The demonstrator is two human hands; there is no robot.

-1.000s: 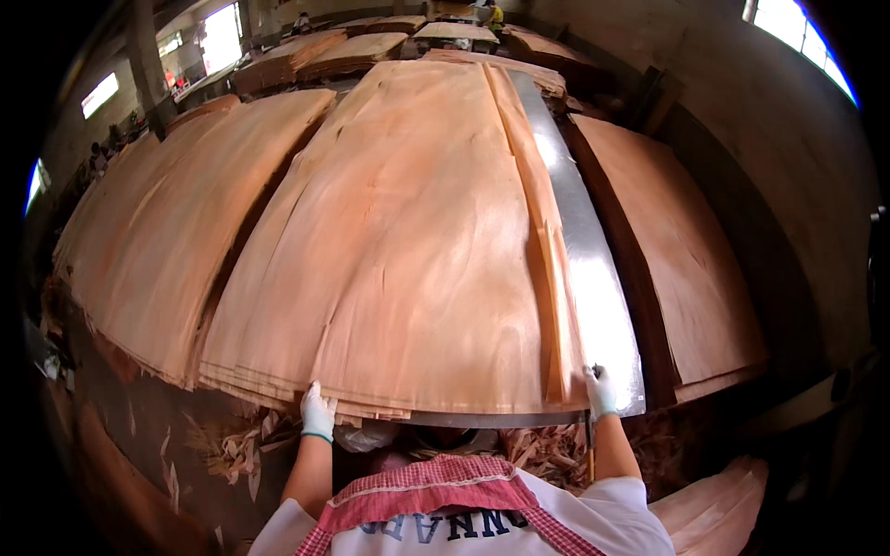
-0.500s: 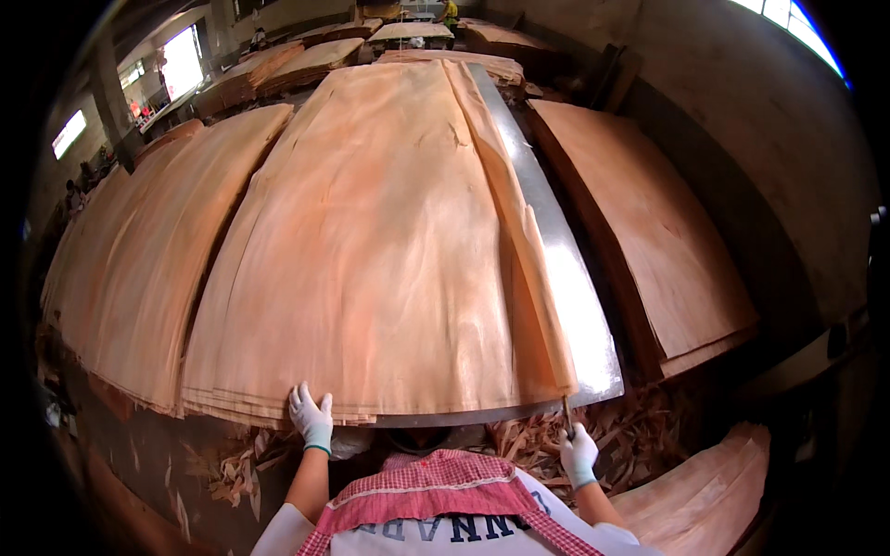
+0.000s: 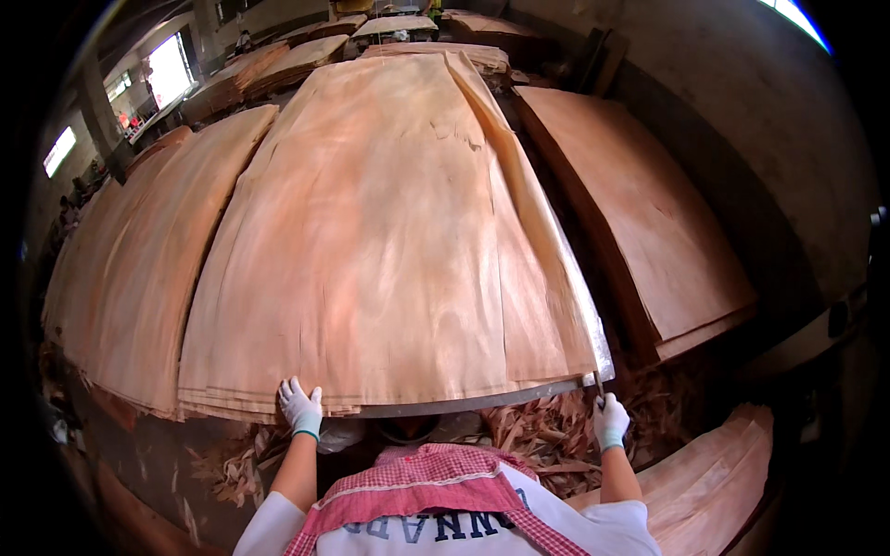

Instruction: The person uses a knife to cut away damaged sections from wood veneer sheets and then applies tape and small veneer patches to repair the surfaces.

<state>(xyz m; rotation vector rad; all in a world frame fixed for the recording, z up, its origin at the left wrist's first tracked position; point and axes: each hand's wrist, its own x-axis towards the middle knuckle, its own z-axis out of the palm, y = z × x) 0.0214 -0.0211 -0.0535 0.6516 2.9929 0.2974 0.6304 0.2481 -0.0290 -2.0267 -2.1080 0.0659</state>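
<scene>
A wide sheet of wood veneer [image 3: 399, 232] lies on top of a stack in front of me, rippled along its right side. My left hand [image 3: 300, 408], in a white glove, rests at the sheet's near edge with its fingers stretched out and thumb apart. At the near right corner, my gloved right hand [image 3: 610, 423] is closed around a thin, narrow tool [image 3: 599, 383]. Its tip touches or nearly touches the veneer's edge; its exact kind is too small to make out. A shiny metal plate [image 3: 602, 347] shows as a strip beyond the veneer's right edge.
More veneer stacks stand to the left [image 3: 148, 269] and right [image 3: 649, 222], with dark gaps between. Veneer scraps [image 3: 547, 431] litter the floor below the near edge. A curved pile of veneer [image 3: 714, 482] lies at lower right. Further stacks and a wall [image 3: 742, 120] are beyond.
The veneer's folded right side has unfolded to the right, covering most of the metal plate. My right hand has moved right and slightly up with the tool. The left hand stays at the near edge.
</scene>
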